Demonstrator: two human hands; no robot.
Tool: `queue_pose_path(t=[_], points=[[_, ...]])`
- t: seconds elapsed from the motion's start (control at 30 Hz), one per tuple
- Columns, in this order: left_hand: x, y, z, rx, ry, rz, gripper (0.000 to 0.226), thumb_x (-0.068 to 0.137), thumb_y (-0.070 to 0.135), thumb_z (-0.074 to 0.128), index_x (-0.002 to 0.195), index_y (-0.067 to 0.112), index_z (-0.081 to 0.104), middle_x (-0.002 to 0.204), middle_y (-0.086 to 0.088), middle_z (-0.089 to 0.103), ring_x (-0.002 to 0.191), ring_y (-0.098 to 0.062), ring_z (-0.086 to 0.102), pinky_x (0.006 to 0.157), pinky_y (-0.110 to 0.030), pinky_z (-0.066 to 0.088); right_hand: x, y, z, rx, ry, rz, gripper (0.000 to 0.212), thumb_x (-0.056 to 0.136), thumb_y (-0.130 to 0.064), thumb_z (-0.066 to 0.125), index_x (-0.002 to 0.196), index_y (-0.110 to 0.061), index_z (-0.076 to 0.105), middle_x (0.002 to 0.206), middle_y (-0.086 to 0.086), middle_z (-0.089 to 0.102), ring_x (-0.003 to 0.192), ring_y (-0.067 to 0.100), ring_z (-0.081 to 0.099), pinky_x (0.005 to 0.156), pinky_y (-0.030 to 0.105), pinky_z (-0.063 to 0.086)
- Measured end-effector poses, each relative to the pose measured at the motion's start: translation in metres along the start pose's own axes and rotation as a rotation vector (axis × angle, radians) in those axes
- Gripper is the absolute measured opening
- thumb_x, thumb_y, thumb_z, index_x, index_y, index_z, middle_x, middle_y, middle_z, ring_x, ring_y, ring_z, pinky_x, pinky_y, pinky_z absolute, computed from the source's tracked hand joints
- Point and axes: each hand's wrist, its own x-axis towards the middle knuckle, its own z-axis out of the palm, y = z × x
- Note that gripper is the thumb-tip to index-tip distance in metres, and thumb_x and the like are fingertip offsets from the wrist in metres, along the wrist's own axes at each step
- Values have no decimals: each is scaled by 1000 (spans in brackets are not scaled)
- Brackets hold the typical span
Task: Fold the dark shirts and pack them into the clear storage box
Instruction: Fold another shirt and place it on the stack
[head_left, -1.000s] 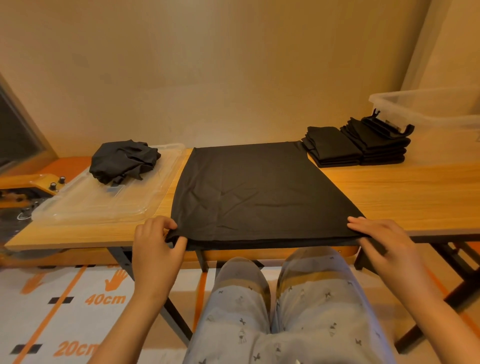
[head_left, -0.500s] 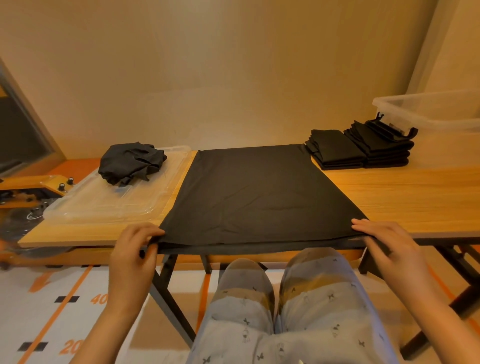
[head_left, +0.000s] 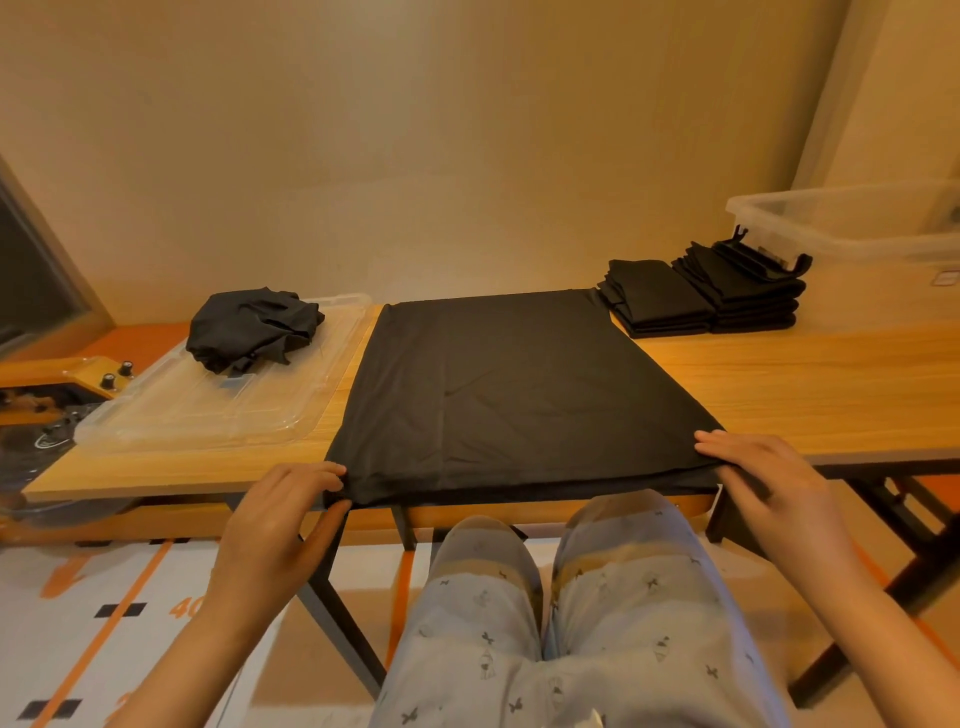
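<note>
Knees (head_left: 571, 613) in pale printed trousers are sitting nearest the camera, tucked against the near edge of the wooden table (head_left: 810, 384). Just above them, the left hand (head_left: 280, 519) is pinching the near-left corner of the spread shirt (head_left: 509, 395). Its fingers are curling over the top of the cloth and its thumb is pressing from below, where the hem is hanging off the table edge. The right hand (head_left: 758, 483) is gripping the near-right corner in much the same way, fingers lying across the top and thumb tucking under the hem.

The spread shirt, dark and nearly smooth, is lying flat in the middle of the table, reaching from the near edge to the far edge. Just beside it on the left, a clear plastic lid (head_left: 208, 415) is resting on the tabletop, and a crumpled dark shirt (head_left: 254, 327) is sitting on the lid's far end. Past the lid, an orange device (head_left: 57, 371) with black knobs is showing in part.

At the far right, two stacks of folded dark shirts (head_left: 660, 301) are standing side by side, the left one just beside the spread shirt's far corner. Behind them and to the right, the clear storage box (head_left: 852, 223) is standing against the wall.
</note>
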Motion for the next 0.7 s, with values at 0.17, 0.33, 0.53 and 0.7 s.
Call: queue_pose_path(t=[0.17, 0.33, 0.53, 0.7], points=[[4, -1, 6, 85, -14, 41, 19, 84, 16, 59, 97, 6, 67, 98, -8, 64, 91, -23, 59, 73, -29, 49, 0, -3, -2, 19, -3, -6, 49, 80, 5, 67, 117, -27, 59, 118, -11, 57, 113, -5, 46, 95, 15, 34], [15, 5, -22, 54, 104, -225, 28, 81, -11, 65, 106, 1, 60, 96, -14, 62, 85, -29, 60, 68, -33, 47, 6, -7, -16, 4, 89, -38, 48, 81, 10, 63, 119, -19, 61, 116, -7, 57, 112, 12, 54, 95, 29, 42], [22, 13, -35, -351, 206, -434, 37, 92, -3, 53, 97, 33, 60, 91, 10, 63, 77, -11, 62, 68, -13, 52, 14, -10, -23, -114, 121, -119, 40, 78, 13, 64, 115, -2, 66, 109, 15, 68, 104, 30, 64, 89, 36, 45], [25, 16, -44, -796, 218, -641, 32, 90, -6, 55, 94, 22, 69, 96, 1, 69, 83, -5, 68, 67, -13, 54, 23, -20, -28, -84, 171, -138, 34, 80, 10, 63, 112, -1, 66, 105, 15, 69, 101, 29, 64, 87, 33, 44]])
